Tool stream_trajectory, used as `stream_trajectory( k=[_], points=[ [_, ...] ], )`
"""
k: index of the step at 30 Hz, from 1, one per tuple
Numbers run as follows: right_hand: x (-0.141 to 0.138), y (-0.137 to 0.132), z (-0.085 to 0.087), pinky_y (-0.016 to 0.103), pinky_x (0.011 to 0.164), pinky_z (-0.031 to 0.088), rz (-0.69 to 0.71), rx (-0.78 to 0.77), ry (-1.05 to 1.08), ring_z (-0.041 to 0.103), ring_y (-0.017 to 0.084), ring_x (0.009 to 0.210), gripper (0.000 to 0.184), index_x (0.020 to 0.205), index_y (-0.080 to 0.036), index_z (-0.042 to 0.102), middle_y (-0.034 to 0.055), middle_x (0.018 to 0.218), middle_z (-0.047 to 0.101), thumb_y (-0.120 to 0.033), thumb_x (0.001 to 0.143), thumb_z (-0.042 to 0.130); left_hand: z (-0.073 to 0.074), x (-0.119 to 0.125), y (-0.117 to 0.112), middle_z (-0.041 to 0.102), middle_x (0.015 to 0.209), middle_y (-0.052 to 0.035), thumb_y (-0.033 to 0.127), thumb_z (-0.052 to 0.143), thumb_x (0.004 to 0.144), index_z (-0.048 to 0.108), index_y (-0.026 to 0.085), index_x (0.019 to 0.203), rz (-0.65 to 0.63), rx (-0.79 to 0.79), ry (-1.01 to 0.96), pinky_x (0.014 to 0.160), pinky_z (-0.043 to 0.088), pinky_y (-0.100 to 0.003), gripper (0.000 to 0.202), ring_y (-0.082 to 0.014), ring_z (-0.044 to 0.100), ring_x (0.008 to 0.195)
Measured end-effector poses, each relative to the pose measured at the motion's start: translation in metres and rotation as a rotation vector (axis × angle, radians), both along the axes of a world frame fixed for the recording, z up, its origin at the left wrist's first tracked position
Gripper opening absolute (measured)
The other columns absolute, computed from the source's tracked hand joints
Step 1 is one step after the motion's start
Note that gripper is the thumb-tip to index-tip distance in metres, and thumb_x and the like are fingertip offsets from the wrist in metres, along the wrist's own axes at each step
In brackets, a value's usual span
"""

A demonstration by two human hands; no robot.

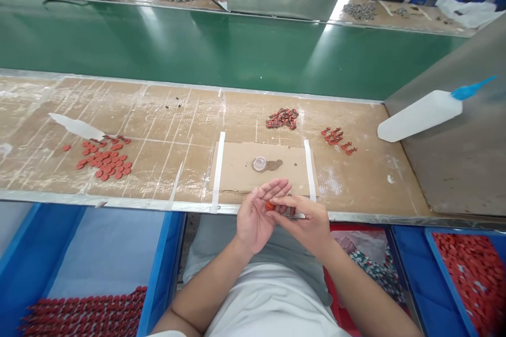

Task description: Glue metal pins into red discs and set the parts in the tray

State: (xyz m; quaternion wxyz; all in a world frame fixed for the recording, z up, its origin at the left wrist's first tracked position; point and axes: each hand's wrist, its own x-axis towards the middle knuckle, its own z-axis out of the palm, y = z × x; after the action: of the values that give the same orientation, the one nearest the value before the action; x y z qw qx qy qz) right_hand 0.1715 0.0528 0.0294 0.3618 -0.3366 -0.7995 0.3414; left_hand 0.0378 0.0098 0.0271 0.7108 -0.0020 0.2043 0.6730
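My right hand point(306, 218) pinches a small orange-red round piece point(270, 205) between thumb and forefinger. Under it, my left hand point(256, 221) is held palm up with its fingers stretched out, and the piece is over its palm. A second, darker bit near the right fingers is too hidden to make out. Just beyond the hands, a small clear round cap point(260, 164) sits on a taped cardboard sheet point(233, 168), beside a wet brown stain.
Red discs point(106, 162) lie in a loose pile at left near a white pointed strip point(77, 126). Red-and-dark parts point(282, 118) and red hooked parts point(334, 136) lie beyond the sheet. A white bottle point(421, 116) leans at right. Blue bins point(164, 253) flank me; a co-worker sits opposite.
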Motion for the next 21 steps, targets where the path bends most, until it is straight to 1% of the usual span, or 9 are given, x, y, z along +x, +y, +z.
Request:
stream_trajectory(
  k=[4,6,11,13,16,18,21],
  points=[
    [0.0023,0.0016,0.0006,0.025,0.065,0.054,-0.004,-0.056,-0.059,0.07,0.015,0.077,0.027,0.104,-0.026,0.072,0.0005,0.096,0.077,-0.026,0.078,0.081,-0.0001,-0.0003,-0.0012,0.063,0.136,-0.0175,0.034,0.045,0.096,0.067,0.007,0.122,0.002,0.019,0.011,0.12,0.029,-0.043,0.044,-0.0296,0.049,0.137],
    [0.002,0.0017,-0.0001,0.025,0.067,0.055,-0.001,-0.079,-0.077,0.071,0.015,0.079,0.026,0.104,-0.027,0.073,0.0003,0.096,0.077,-0.027,0.079,0.079,0.0,-0.0003,-0.0016,0.063,0.136,-0.017,0.034,0.045,0.096,0.067,0.007,0.122,-0.002,0.017,0.016,0.12,0.029,-0.042,0.043,-0.0294,0.049,0.137],
    [0.0006,0.0006,-0.001,0.026,0.073,0.057,-0.027,-0.063,-0.057,0.072,0.016,0.084,0.02,0.102,-0.026,0.074,0.0011,0.097,0.078,-0.023,0.083,0.075,0.0012,0.0007,-0.001,0.068,0.128,-0.016,0.03,0.046,0.095,0.069,0.009,0.116,0.009,-0.009,0.034,0.118,0.032,-0.044,0.038,-0.0299,0.053,0.133],
    [0.0006,0.0005,-0.0014,0.026,0.074,0.058,-0.043,-0.068,-0.045,0.072,0.016,0.081,0.018,0.101,-0.026,0.074,0.0006,0.096,0.078,-0.022,0.084,0.073,0.0013,0.0012,-0.0005,0.069,0.125,-0.0161,0.028,0.045,0.095,0.07,0.009,0.114,0.018,-0.02,0.022,0.117,0.034,-0.044,0.037,-0.0298,0.055,0.132],
    [0.0005,0.0006,-0.0021,0.026,0.071,0.059,-0.082,-0.144,-0.021,0.073,0.015,0.074,0.014,0.096,-0.026,0.076,-0.0003,0.09,0.079,-0.022,0.084,0.073,0.0002,0.0015,0.0001,0.069,0.125,-0.0161,0.024,0.046,0.095,0.069,0.009,0.112,0.029,-0.028,-0.002,0.116,0.034,-0.046,0.033,-0.0297,0.055,0.131],
    [0.0001,0.0006,-0.0024,0.026,0.072,0.061,-0.118,-0.213,0.015,0.074,0.015,0.073,0.011,0.093,-0.026,0.077,0.0002,0.089,0.079,-0.024,0.083,0.074,-0.0012,0.0012,0.0003,0.069,0.125,-0.0156,0.018,0.048,0.092,0.069,0.009,0.113,0.026,-0.027,-0.008,0.117,0.033,-0.047,0.03,-0.0295,0.055,0.131],
    [-0.0008,0.0002,-0.0028,0.027,0.071,0.063,-0.16,-0.281,0.075,0.075,0.017,0.074,0.01,0.091,-0.025,0.078,0.0009,0.088,0.079,-0.025,0.082,0.075,-0.0032,0.0011,0.0005,0.069,0.126,-0.0143,0.013,0.053,0.089,0.069,0.011,0.112,0.021,-0.023,-0.007,0.119,0.031,-0.043,0.028,-0.0275,0.055,0.132]
  ],
)
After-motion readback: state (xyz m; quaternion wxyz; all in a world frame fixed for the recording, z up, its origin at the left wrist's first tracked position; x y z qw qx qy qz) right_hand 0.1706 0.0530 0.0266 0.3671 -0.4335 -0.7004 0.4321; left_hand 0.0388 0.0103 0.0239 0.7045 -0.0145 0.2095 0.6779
